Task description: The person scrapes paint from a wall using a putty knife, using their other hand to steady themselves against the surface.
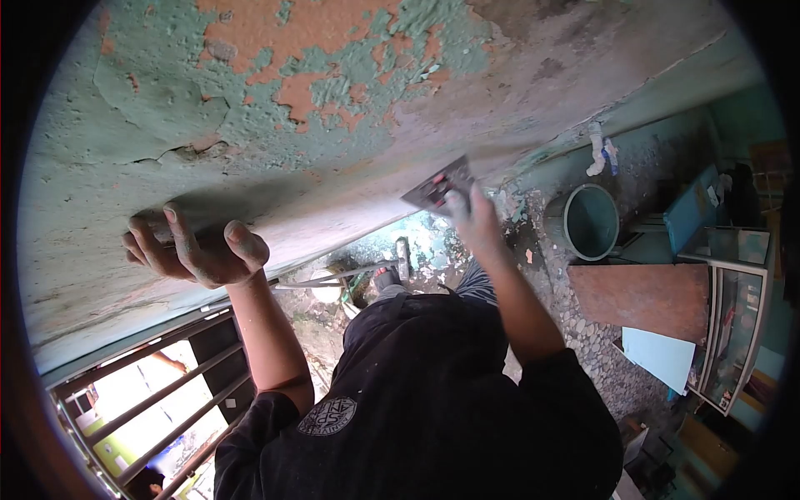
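My right hand (477, 223) is wrapped round a wide, flat scraper (432, 193), with its dark blade close against the wall (350, 167). Red marks show on the tool beside my fingers, and both are slightly blurred. Farther left, my left hand (200, 254) rests at the wall with its fingers apart and a little bent; a dark shadow lies behind them. Green paint (158, 92) is cracked and flaking there, and orange patches (308, 50) show through above.
Paint flakes litter the floor (533, 229) near my feet. To the right stand a grey bucket (592, 222), a brown board (642, 296) and a glass-sided cabinet (733, 325). A white pipe (597, 152) sticks out of the wall. A barred window (158, 400) is at lower left.
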Action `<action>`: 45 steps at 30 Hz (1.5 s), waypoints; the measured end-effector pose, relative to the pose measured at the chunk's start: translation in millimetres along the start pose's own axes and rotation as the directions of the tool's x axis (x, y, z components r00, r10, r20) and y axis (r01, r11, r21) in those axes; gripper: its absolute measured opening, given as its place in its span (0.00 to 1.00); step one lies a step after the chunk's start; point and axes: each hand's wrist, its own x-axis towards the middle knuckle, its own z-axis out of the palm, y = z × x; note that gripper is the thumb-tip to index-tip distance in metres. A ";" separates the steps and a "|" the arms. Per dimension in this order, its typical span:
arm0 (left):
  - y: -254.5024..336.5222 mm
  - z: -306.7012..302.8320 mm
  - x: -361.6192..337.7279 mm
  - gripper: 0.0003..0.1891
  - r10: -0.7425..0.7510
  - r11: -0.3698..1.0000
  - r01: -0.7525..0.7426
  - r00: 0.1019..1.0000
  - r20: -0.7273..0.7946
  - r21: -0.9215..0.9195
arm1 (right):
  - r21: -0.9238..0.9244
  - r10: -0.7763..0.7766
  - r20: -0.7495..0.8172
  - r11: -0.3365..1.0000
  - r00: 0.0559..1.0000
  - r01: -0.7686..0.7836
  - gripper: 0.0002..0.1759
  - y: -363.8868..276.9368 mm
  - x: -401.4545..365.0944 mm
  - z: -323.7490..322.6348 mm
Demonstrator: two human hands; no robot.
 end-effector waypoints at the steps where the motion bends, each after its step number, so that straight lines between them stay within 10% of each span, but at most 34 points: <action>1: 0.2 0.0 -0.1 0.29 -0.003 1.000 0.003 1.000 -0.002 -0.001 | 0.069 -0.121 -0.089 0.990 0.989 0.127 0.19 6.1 -9.7 26.4; 3: -0.3 -1.5 -0.7 0.29 0.000 1.000 0.000 1.000 0.015 0.012 | 0.147 0.087 -0.061 0.986 0.994 -0.077 0.18 3.6 -25.8 59.9; 11: -5.8 0.0 0.1 0.31 0.049 0.998 -0.049 0.999 -0.002 -0.038 | 0.480 0.081 -0.223 0.876 0.971 0.038 0.15 -9.5 -7.0 100.9; 13: -5.7 -1.8 -0.7 0.31 0.040 0.999 -0.039 0.999 0.015 -0.025 | 0.253 -0.020 -0.205 0.965 0.979 0.072 0.15 -23.4 -2.0 80.2; 45: -1.9 0.3 6.9 0.31 0.083 0.997 -0.083 0.996 0.019 0.001 | 0.247 0.122 -0.128 0.965 0.984 -0.087 0.19 -30.2 -9.9 79.3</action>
